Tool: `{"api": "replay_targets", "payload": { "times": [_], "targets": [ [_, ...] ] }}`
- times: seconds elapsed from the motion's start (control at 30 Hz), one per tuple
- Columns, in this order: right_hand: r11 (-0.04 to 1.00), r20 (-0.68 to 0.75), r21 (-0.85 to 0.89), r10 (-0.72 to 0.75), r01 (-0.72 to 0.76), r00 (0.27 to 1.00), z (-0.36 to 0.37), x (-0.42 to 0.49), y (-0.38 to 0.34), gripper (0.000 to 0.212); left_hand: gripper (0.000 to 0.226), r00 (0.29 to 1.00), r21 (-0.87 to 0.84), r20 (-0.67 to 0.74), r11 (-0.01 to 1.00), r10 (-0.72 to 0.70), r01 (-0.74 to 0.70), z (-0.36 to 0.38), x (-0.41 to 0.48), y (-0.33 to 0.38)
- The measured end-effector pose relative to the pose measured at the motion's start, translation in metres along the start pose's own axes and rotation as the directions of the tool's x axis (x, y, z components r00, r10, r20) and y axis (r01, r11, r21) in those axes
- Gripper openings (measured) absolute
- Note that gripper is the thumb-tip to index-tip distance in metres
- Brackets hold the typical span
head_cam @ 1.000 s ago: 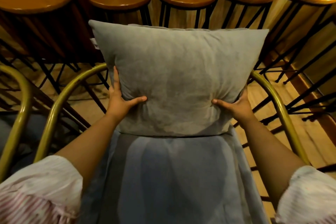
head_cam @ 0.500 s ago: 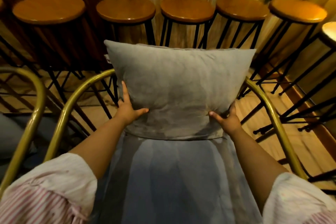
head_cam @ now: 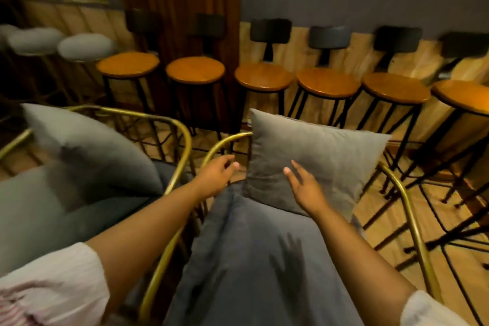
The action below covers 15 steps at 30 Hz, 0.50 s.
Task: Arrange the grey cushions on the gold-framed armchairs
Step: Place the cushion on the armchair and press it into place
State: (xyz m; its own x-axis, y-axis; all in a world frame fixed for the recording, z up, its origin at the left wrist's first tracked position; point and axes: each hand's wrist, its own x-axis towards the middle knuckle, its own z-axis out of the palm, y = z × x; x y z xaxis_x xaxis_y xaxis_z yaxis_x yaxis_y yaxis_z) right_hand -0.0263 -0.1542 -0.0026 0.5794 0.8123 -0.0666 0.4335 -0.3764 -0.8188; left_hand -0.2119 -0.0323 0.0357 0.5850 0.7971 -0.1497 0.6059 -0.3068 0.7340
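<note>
A grey cushion [head_cam: 315, 159] stands upright against the back of the gold-framed armchair [head_cam: 412, 219] in front of me, resting on its grey seat pad [head_cam: 251, 259]. My right hand [head_cam: 304, 184] hovers open in front of the cushion's lower part, fingers spread. To the cushion's left, my left hand [head_cam: 218, 173] is off it, fingers loosely curled, holding nothing. On the left, a second gold-framed armchair [head_cam: 169, 122] carries another grey cushion [head_cam: 87, 148] leaning on its back.
A row of wooden round-topped bar stools [head_cam: 263, 77] with black metal legs lines the wooden wall panel behind the armchairs. Two grey padded stools [head_cam: 84, 47] stand at the far left. Wooden floor shows to the right, crossed by stool legs.
Both hands have let go of the cushion, which now stands on its own against the chair back. My view has lifted and swung left, bringing the second armchair and its cushion into sight.
</note>
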Motion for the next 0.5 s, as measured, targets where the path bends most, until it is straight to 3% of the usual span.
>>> {"api": "replay_targets", "payload": {
  "times": [0.23, 0.5],
  "targets": [
    [0.988, 0.198, 0.03, -0.157, 0.154, 0.968, 0.088, -0.063, -0.108, 0.056, 0.048, 0.991, -0.068, -0.094, 0.994, -0.091, 0.085, -0.103, -0.123, -0.059],
    [0.963, 0.236, 0.061, -0.269, 0.262, 0.934, 0.241, -0.085, -0.226, 0.06, 0.052, 0.936, -0.142, -0.274, 0.972, -0.222, 0.188, -0.266, -0.203, -0.194]
  ]
}}
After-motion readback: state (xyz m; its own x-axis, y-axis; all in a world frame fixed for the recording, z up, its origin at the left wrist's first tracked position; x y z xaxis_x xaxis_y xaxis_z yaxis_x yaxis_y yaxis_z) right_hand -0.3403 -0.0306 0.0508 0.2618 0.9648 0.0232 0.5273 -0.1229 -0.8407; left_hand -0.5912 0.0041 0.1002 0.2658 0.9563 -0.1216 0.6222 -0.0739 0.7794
